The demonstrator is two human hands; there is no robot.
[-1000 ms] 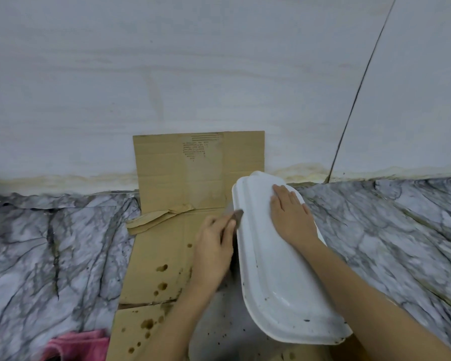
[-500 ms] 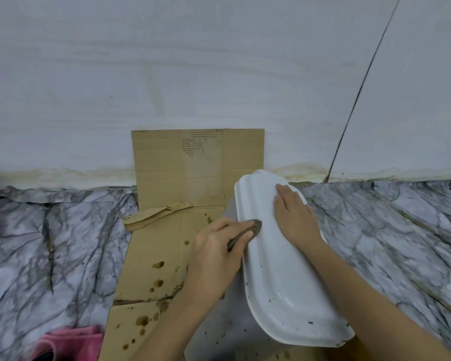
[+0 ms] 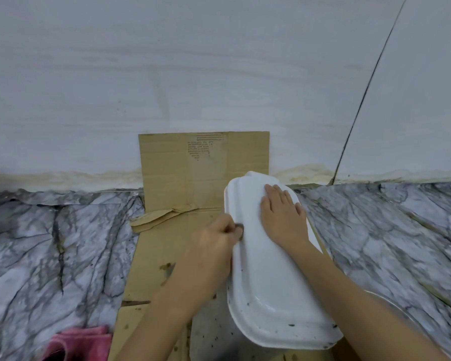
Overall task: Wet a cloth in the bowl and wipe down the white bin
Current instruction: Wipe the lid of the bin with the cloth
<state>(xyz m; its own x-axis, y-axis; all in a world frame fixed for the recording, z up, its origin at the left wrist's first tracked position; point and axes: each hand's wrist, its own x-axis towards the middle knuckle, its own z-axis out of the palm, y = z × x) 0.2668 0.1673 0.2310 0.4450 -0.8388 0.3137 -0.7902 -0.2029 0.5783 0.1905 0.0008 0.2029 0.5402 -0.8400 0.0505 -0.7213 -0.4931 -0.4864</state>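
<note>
While cardboard (image 3: pixel 167 243) underlies the white bin (image 3: pixel 268 290), pink cloth (image 3: pixel 81 342) lies near.

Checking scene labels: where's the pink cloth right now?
In the head view the pink cloth lies at the bottom-left corner on the marble floor, just left of the cardboard, untouched by either hand.

I note open marble floor (image 3: pixel 50 256) left of the cardboard (image 3: pixel 151 256); the wall (image 3: pixel 219 74) blocks passage beyond the white bin (image 3: pixel 268 282).
</note>
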